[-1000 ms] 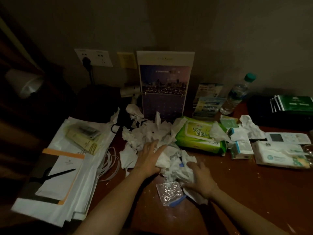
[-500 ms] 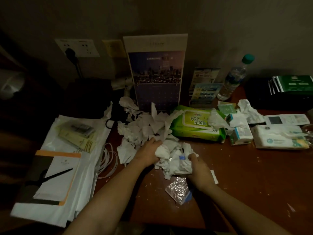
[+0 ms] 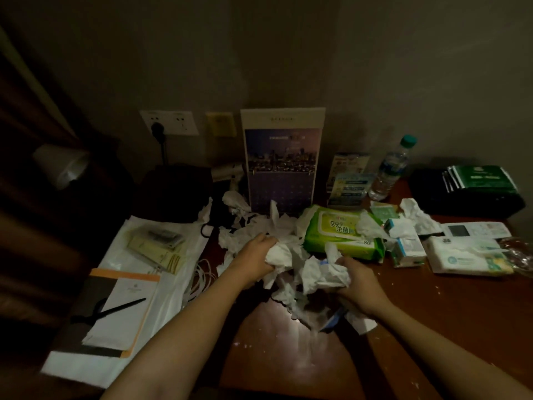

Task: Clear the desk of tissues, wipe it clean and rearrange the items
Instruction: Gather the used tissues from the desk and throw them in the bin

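Fingertips of left hand (image 3: 253, 259) and right hand (image 3: 362, 284) deep inside the tissues (image 3: 320, 272); calendar (image 3: 284, 157) print illegibly small.

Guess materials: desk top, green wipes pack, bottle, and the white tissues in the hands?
Desk top: wood or wood veneer, reddish-brown and glossy; it mirrors a patch of light.
Wipes pack: soft plastic film, shiny, creased at the ends.
Bottle: probably clear plastic; see-through, with a teal cap.
Tissues: thin paper, matte, crumpled with ragged edges.

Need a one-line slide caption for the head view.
Left hand and right hand each grip crumpled tissues over a cluttered desk, green wipes pack just behind.
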The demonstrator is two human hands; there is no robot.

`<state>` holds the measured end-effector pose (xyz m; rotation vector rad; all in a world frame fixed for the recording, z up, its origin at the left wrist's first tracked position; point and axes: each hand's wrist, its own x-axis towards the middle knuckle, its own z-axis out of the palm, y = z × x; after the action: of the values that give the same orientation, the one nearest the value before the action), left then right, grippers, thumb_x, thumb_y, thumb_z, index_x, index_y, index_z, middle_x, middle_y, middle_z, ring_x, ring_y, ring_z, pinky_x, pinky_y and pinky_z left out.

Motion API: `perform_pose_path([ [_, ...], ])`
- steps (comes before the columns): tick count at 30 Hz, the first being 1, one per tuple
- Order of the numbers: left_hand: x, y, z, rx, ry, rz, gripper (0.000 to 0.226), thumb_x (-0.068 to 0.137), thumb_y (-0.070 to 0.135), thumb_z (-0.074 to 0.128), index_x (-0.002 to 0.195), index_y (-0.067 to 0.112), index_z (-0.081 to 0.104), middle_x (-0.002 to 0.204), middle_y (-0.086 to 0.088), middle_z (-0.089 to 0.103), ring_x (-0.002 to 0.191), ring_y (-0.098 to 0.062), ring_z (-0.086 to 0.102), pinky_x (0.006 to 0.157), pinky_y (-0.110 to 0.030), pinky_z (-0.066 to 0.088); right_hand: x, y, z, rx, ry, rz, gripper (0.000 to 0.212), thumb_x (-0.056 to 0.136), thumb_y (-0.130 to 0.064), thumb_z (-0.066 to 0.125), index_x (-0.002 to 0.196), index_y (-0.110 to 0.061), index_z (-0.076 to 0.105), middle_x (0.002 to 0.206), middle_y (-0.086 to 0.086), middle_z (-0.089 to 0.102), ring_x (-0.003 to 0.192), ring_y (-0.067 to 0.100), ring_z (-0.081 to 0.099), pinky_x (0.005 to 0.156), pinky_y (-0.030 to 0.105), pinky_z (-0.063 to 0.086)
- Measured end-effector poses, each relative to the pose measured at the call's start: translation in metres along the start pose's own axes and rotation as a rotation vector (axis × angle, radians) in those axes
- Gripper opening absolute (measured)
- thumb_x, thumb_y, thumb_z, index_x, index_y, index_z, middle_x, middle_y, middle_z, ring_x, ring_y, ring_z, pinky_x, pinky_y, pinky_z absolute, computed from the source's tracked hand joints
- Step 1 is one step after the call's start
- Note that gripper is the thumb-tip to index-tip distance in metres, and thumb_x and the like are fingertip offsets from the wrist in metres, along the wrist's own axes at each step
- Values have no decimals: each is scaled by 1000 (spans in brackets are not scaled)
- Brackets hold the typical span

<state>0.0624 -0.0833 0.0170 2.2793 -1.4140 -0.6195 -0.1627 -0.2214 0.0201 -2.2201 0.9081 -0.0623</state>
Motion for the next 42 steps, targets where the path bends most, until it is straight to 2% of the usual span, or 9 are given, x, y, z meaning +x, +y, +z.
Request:
perform_pose_path([
  [7,15,36,-18,-14,38,118,50,80,14,74,126,5,57,121,-14,53,113,-27,51,80,-18,32,-13,-4,-48,-81,93,-35,49,71,-11,78,116,-6,58,112,12,64,102,24,58,71,23,35],
  [9,19,50,-15,-24,31,162,49,79,13,75,124,5,59,119,-16,53,112,-30,52,82,-21,36,-22,2,-58,-107,128,-5,52,72,-8,78,120,-6,57,116,12,62,106,24,57,74,19,33],
  [12,24,74,-5,1,-17,226,55,78,13,75,129,6,55,126,-17,52,119,-31,48,93,-28,38,-37,14,-71,-132,178,70,60,72,-7,77,127,-5,54,124,13,59,114,28,54,80,21,35],
  [18,26,120,7,44,-56,333,60,81,21,74,135,10,52,133,-14,49,126,-29,45,99,-33,40,-67,36,-90,-101,263,86,48,69,-5,77,113,-4,58,109,13,63,101,27,57,73,28,39],
  [22,32,163,6,86,-48,371,56,82,20,73,132,8,52,129,-15,50,121,-29,46,93,-29,36,-89,54,-112,-52,306,88,44,67,-7,79,107,-11,61,103,7,64,95,21,58,70,27,39],
  [25,37,202,16,100,-40,370,59,81,20,74,135,7,52,132,-15,51,124,-29,46,96,-27,34,-111,76,-141,-40,317,84,39,67,-11,81,100,-14,60,96,2,64,91,18,59,66,25,37],
  [32,42,322,74,189,-100,442,63,82,19,73,139,6,47,134,-17,51,125,-32,46,96,-32,37,-178,161,-224,-39,370,134,47,67,-10,82,110,-9,63,108,9,66,102,24,60,77,24,38],
  [37,56,414,111,152,-52,472,58,83,20,73,134,7,51,127,-14,53,119,-29,49,90,-30,39,-223,217,-277,34,416,151,38,69,-12,82,102,-12,62,99,4,66,93,18,61,72,23,39],
  [42,63,492,155,130,-71,512,55,83,17,73,133,7,52,128,-12,54,119,-27,48,92,-30,39,-263,273,-324,78,450,194,39,70,-9,80,105,-10,62,102,8,67,96,23,61,80,33,48],
])
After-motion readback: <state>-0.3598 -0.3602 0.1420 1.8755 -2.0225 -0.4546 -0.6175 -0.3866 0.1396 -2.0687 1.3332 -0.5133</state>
